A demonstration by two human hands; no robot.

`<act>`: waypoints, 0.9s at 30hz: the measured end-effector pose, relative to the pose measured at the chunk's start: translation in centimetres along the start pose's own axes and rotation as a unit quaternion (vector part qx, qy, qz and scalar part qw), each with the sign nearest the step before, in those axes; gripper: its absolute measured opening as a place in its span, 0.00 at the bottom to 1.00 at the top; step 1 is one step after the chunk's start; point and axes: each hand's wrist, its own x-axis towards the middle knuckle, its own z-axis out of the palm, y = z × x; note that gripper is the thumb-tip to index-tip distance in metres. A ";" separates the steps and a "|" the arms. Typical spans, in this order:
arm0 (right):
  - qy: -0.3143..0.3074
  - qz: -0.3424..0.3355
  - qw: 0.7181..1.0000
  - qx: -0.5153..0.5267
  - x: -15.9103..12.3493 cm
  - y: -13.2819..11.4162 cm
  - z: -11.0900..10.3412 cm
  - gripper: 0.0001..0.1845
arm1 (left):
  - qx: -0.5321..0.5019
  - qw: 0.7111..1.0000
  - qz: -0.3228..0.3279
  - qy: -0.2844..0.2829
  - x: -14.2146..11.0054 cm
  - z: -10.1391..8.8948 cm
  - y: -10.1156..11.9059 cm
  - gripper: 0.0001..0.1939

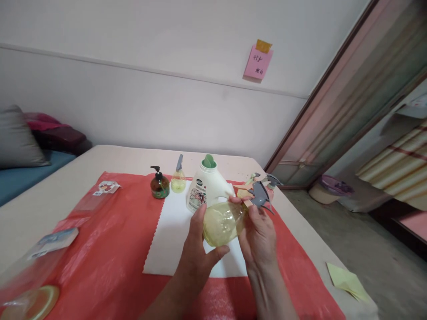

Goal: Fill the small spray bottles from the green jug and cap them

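Note:
A clear yellow spray bottle point(222, 223) is held on its side in front of me, above a white cloth point(168, 249). My left hand point(196, 249) grips the rounded base between thumb and fingers. At the neck, just below the grey trigger head point(260, 194), my right hand point(258, 235) is closed around it. No liquid is plainly visible inside. Directly behind stands a white detergent jug point(215, 182) with a green spout point(208, 161), partly hidden by the bottle and my fingers.
A brown pump bottle point(160, 185) and another yellow spray bottle point(178, 180) stand at the cloth's back left. Plastic packets point(58, 240) lie on the red sheet point(116, 249) at left. Further items sit behind my right hand. A yellow paper point(347, 281) rests near the table's right edge.

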 end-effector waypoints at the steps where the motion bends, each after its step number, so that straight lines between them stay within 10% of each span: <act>1: -0.003 -0.007 1.000 0.003 0.0 -0.1 0.0 0.16 | -0.021 1.000 -0.021 -0.011 0.0 0.1 0.2 0.52; 5: -0.023 -0.012 1.000 -0.005 0.0 -0.4 -0.2 0.15 | -0.170 0.977 -0.124 -0.030 0.4 0.3 1.5 0.63; 9: -0.027 0.009 1.000 -0.005 0.2 -0.3 -0.3 0.16 | -0.219 0.953 -0.204 -0.043 0.8 -0.3 2.4 0.42; 21: 0.003 0.012 0.999 -0.035 0.5 0.1 0.2 0.19 | -0.008 0.999 -0.030 0.044 0.3 0.4 1.3 0.44; 27: 0.068 -0.057 0.985 -0.150 2.4 -1.2 -3.3 0.22 | 0.108 0.992 -0.037 0.049 0.8 -0.3 0.5 0.50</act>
